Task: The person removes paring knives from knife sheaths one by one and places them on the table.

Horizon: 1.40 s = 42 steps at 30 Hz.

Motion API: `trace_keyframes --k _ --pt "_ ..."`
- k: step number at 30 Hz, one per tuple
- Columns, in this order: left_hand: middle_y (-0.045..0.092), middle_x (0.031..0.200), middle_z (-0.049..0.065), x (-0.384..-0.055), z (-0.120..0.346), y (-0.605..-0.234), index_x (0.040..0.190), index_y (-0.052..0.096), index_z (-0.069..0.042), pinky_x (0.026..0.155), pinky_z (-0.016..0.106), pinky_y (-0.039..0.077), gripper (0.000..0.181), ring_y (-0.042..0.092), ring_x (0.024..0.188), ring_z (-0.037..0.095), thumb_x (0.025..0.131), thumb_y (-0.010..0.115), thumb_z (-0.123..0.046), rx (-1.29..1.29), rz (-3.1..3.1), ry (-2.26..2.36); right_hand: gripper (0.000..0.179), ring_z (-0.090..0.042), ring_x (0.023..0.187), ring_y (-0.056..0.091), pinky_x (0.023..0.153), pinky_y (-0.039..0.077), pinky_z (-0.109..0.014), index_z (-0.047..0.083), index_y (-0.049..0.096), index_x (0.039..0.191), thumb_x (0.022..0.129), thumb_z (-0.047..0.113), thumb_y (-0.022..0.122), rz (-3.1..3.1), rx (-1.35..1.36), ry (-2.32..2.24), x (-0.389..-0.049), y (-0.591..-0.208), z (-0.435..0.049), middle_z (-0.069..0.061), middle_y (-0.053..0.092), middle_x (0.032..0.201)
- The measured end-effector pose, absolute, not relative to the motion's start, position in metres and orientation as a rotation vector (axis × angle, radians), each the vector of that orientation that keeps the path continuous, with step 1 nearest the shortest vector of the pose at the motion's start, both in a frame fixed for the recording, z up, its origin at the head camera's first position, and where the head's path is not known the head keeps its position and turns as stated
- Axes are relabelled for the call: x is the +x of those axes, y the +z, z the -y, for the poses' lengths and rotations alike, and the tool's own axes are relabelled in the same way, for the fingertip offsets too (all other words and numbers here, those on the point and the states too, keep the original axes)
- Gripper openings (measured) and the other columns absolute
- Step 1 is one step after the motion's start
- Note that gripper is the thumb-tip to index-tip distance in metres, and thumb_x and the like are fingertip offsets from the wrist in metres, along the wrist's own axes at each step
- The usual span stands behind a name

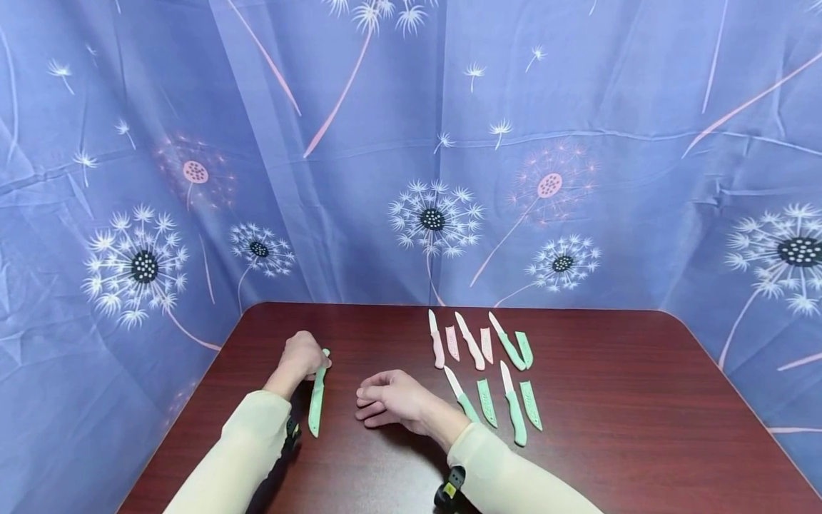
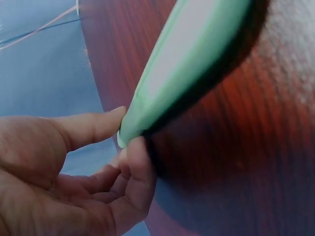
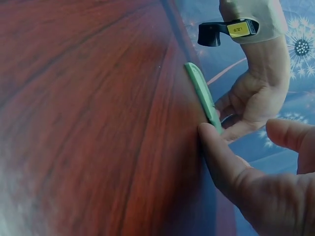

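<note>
My left hand [image 1: 305,355] pinches the far end of a green paring knife [image 1: 317,403], which looks covered by a matching green sheath. Thumb and fingertips meet around that narrow end in the left wrist view, and the green body [image 2: 192,54] stretches away close over the tabletop. Over the middle of the table hovers my right hand [image 1: 399,403], fingers loosely bent and holding nothing. From the right wrist, the same knife [image 3: 201,91] appears beyond my right fingertips, with the left hand [image 3: 253,98] at its end.
Right of my right hand lie several bare white-bladed knives, among them a pink-handled one [image 1: 472,346] and a green-handled one [image 1: 514,407]. Pink sheaths [image 1: 452,343] and green sheaths [image 1: 530,405] lie beside them. A blue dandelion-print curtain [image 1: 347,235] surrounds the dark red wooden table [image 1: 642,428].
</note>
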State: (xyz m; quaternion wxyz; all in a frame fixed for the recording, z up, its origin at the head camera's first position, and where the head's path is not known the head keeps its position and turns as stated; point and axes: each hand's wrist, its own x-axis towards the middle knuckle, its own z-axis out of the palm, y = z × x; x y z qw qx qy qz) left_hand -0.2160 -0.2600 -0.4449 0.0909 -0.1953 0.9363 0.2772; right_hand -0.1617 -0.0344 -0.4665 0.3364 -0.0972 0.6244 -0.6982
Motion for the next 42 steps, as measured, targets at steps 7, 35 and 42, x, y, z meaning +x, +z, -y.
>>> trace_keyframes --k 7,35,42 --pt "0.066 0.071 0.014 -0.217 0.268 -0.447 0.077 0.065 0.003 0.051 0.028 0.058 0.017 0.067 0.048 0.016 0.086 0.079 -0.002 -0.607 -2.755 0.958 0.033 -0.047 0.112 0.072 0.089 0.062 -0.048 -0.013 0.057 0.13 0.105 0.008 0.061 -1.533 -0.192 -1.873 -0.16 -0.47 0.043 -0.03 0.071 0.117" --pt "0.069 0.09 0.01 -0.202 0.292 -0.454 0.137 0.055 0.019 0.077 0.034 0.064 0.039 0.072 0.078 0.018 0.102 0.063 0.004 -0.505 -2.138 1.816 0.033 -0.038 0.11 0.072 0.1 0.057 -0.051 -0.016 0.06 0.128 0.106 0.008 0.054 -1.319 -0.137 -1.924 -0.16 -0.486 0.073 -0.028 0.071 0.114" --pt "0.07 0.087 0.008 -0.199 0.289 -0.457 0.142 0.05 0.019 0.077 0.033 0.064 0.041 0.075 0.079 0.02 0.105 0.059 0.003 -0.487 -2.005 1.967 0.03 -0.029 0.1 0.074 0.098 0.058 -0.049 -0.015 0.062 0.126 0.107 0.007 0.054 -1.336 -0.137 -1.931 -0.164 -0.487 0.066 -0.022 0.073 0.106"
